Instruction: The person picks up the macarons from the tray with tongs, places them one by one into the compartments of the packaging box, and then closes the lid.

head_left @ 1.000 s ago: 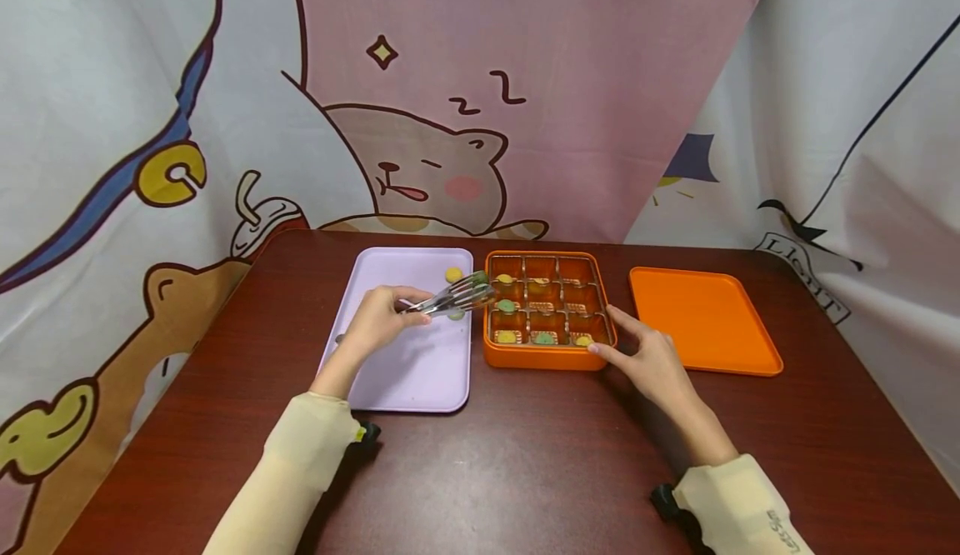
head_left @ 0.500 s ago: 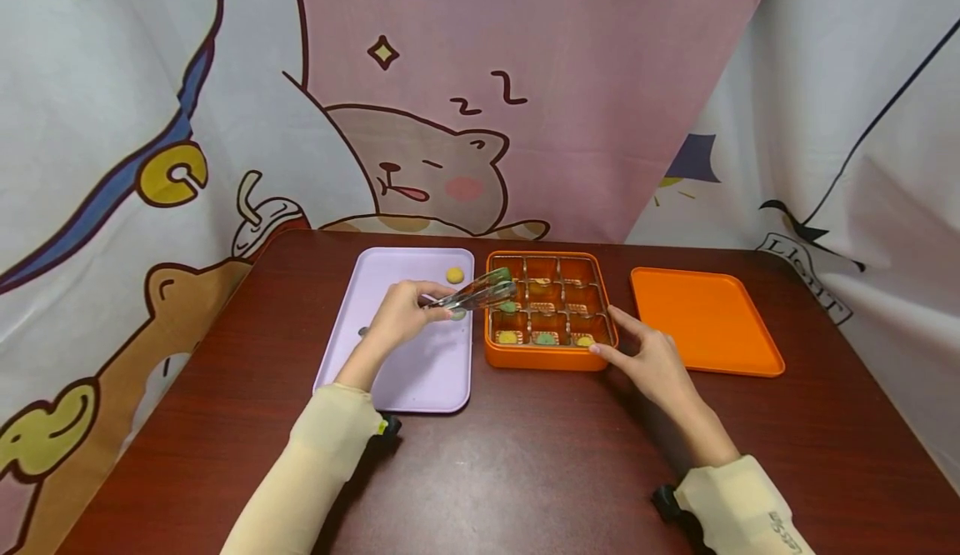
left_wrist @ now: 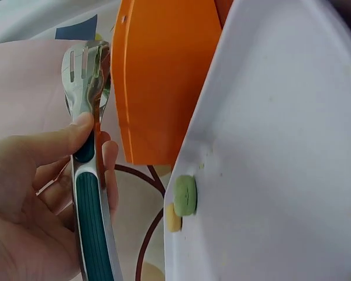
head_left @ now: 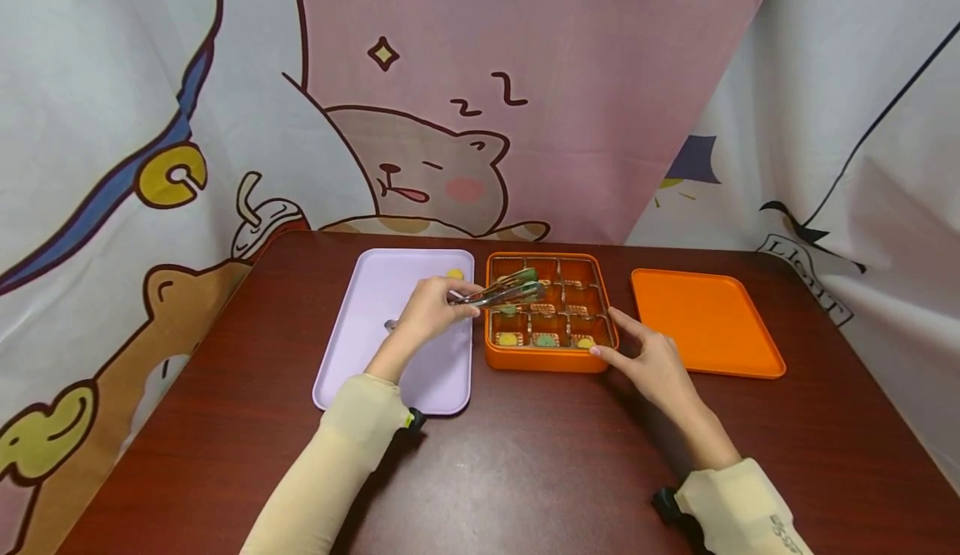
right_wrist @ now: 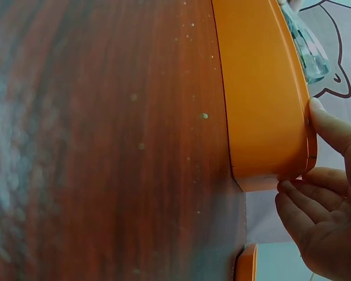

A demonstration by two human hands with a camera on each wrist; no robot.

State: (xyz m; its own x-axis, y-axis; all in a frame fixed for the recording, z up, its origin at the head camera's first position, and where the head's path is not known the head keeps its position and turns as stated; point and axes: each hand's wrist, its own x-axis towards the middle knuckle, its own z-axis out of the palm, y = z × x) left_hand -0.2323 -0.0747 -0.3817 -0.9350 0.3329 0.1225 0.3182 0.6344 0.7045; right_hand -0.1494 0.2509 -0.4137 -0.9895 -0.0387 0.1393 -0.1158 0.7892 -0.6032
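My left hand grips metal tongs with teal handle panels. Between the tong tips sits a green macaron, held above the middle of an orange box. The box has a clear divided insert, with yellow and green macarons in several compartments; the tongs hide part of the back rows. At the box's front right corner my right hand holds on, thumb on the front rim and fingers against the side. A green macaron and a yellow macaron lie on the lilac tray, left of the box.
An orange lid lies flat to the right of the box. All of it stands on a dark red-brown table. A printed cartoon curtain hangs right behind the table's back edge.
My left hand has carried the tongs and green macaron rightward, from the tray's right edge to over the box's middle column. My right hand stays at the box corner.
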